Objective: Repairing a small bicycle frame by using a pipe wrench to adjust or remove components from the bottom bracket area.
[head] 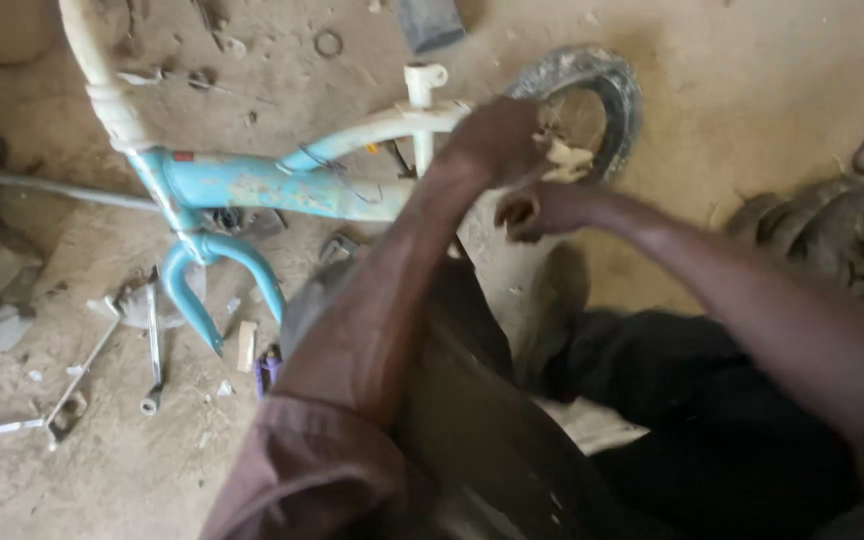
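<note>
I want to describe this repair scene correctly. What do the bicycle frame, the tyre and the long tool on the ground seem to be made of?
The bicycle frame looks like metal tubing, painted light blue and cream, with chipped, worn patches. The tyre seems to be dark rubber, dusty and dull. The spanner appears to be bare grey metal with a faint shine.

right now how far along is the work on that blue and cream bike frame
Already done: the bicycle frame lies stripped on the dirt floor, with no wheels on it and its fork bare. In hand: the left hand and right hand meet at the frame's rear end, by a small tyre; the blur hides what they grip. Left: the wrench and other tools lie loose, and the frame is unassembled.
</note>
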